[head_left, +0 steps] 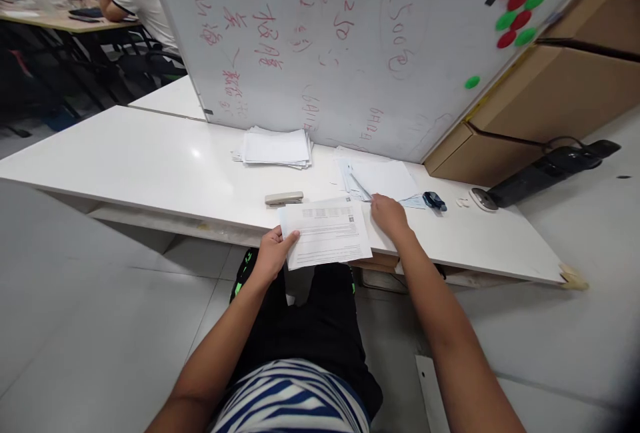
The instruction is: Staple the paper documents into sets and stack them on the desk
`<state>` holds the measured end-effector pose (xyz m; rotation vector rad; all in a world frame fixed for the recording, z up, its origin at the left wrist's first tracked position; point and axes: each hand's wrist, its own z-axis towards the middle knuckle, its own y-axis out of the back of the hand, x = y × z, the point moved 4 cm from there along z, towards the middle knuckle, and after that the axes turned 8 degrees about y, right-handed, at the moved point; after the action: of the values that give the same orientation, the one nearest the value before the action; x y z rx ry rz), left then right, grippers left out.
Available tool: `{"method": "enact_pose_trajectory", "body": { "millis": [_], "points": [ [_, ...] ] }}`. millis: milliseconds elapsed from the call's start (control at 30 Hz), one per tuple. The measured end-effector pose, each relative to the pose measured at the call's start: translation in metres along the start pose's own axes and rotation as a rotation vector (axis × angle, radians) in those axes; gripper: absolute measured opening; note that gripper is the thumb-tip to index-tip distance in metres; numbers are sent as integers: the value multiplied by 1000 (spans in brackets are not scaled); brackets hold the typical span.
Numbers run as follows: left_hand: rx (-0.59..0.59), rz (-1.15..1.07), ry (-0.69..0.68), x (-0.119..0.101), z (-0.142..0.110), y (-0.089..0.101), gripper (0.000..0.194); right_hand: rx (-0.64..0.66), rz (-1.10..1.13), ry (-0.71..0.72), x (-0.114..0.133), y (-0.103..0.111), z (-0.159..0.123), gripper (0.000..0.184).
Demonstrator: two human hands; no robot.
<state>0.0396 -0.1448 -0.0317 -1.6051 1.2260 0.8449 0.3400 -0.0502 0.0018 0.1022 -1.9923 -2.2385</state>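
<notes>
My left hand (274, 250) grips a few printed sheets of paper (327, 234) by their left edge, thumb on top. The sheets hang partly over the front edge of the white desk (150, 160). To the right, my right hand (389, 216) is closed on the near edge of a sheet (361, 185), lifting it at a loose pile of papers (393, 176). A beige stapler (284, 199) lies just beyond the held sheets. Farther back sits a neater stack of papers (277, 148).
A whiteboard (310, 40) with red writing and magnets stands behind the desk. Cardboard boxes (525, 93) are piled at the right. Near them lie a black bottle (545, 170) and a dark blue object (434, 201). Another person (143, 3) sits at the far left.
</notes>
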Motion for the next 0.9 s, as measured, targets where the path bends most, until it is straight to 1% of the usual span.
{"method": "enact_pose_trajectory", "body": {
  "millis": [67,200,367,433,500,600,667,733,800,833,900],
  "points": [
    [8,-9,-19,1,1,0,49,-17,-42,-38,-6,5,-1,37],
    [12,-4,-48,5,4,0,46,-115,-60,-84,-13,11,-1,32],
    [26,-31,-41,3,6,-7,47,-299,30,-95,-8,9,-7,26],
    [28,-37,-42,3,6,-10,47,-362,143,-102,-8,6,-8,29],
    [29,-43,-46,2,6,-12,47,-399,327,-107,-9,-1,-6,33],
    [27,-54,-62,3,8,-14,46,-448,597,-140,-11,-12,-3,33],
    [27,-54,-74,3,9,-15,46,-457,702,-198,-12,-18,-2,33],
    [28,-49,-81,2,9,-16,45,-441,784,-252,-12,-20,-2,31],
    [23,-45,-83,2,9,-16,45,-458,859,-297,-11,-15,-4,30],
    [20,-45,-83,1,9,-17,45,-501,883,-321,-10,-9,-6,30],
    [18,-38,-80,0,9,-17,46,-661,903,-359,-8,11,-16,28]
  ]
}}
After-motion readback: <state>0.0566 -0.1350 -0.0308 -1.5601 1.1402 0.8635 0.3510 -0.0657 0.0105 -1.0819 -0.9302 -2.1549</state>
